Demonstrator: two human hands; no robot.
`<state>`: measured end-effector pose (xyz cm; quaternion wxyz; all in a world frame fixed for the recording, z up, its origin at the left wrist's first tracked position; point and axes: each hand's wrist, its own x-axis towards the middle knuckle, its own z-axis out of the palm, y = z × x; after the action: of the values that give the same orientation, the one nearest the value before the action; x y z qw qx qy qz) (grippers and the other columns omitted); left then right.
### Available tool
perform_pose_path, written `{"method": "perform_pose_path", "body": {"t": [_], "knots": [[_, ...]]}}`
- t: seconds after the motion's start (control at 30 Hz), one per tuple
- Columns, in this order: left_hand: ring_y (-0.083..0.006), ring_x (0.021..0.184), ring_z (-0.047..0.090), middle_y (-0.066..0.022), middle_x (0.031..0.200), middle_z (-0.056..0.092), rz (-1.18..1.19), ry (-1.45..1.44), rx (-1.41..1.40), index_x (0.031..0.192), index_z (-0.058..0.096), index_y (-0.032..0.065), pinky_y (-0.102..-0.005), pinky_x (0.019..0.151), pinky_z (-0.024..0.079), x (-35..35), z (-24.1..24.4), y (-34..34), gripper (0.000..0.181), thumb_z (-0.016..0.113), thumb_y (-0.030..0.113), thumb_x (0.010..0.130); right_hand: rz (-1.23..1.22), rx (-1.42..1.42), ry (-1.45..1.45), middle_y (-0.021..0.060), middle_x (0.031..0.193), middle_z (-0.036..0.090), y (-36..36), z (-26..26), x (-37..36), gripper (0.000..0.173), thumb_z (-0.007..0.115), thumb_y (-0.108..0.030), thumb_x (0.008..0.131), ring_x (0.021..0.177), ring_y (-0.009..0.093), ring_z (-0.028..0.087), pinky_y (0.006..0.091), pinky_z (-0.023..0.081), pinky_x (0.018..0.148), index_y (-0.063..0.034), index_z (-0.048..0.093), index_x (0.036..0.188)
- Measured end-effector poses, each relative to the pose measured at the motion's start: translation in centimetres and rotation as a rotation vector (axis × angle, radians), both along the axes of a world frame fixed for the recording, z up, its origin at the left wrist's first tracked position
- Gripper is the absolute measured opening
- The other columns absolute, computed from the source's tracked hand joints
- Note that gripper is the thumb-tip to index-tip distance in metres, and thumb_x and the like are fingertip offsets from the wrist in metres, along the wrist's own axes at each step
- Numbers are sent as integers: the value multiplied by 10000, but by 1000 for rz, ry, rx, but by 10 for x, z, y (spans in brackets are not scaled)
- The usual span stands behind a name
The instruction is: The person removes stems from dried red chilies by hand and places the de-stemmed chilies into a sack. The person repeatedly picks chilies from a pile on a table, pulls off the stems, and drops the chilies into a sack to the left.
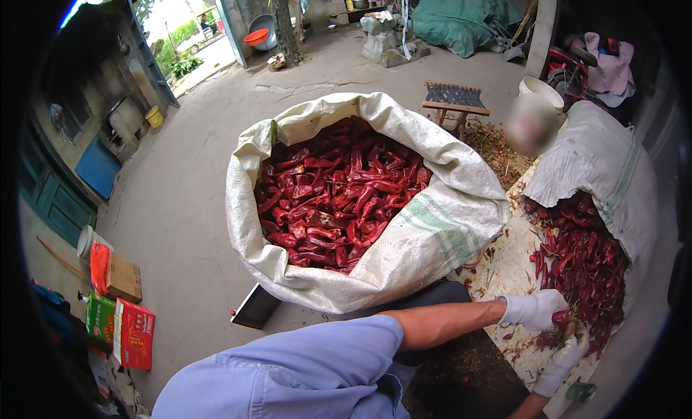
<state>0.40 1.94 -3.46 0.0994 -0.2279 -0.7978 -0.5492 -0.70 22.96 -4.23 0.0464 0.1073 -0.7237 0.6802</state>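
Both hands wear white knit gloves and meet at the lower right, at the edge of a heap of dried red chili peppers that spills from a tipped white woven sack. My left hand is closed around a red pepper. Just below it is my right hand, its fingers curled and soiled, close to the same pepper; whether it grips anything is unclear. In front of me stands an upright white woven sack with a rolled rim, filled with red peppers.
Stems and scraps litter the pale board under the heap. A green can lies by my right forearm. Beyond the upright sack are a small folding stool and a white bucket. Boxes stand at the left wall.
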Motion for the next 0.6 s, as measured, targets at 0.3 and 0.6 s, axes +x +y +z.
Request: {"method": "perform_pose_path", "body": {"t": [0.3,0.6], "knots": [[-428,784,666,-205,777,671,-134,40,-311,878,678,35,-475,678,526,21,27,-28,224,736,217,762,66,-77,-239,40,846,669,-7,-7,10,116,660,-104,979,606,108,586,242,479,556,0,685,1024],[-415,797,680,-212,849,683,-262,95,-462,1006,678,41,-483,705,532,38,40,-42,230,695,121,791,110,87,-200,117,1088,730,-7,0,35,304,578,24,896,985,165,686,295,547,894,87,682,1174]]}}
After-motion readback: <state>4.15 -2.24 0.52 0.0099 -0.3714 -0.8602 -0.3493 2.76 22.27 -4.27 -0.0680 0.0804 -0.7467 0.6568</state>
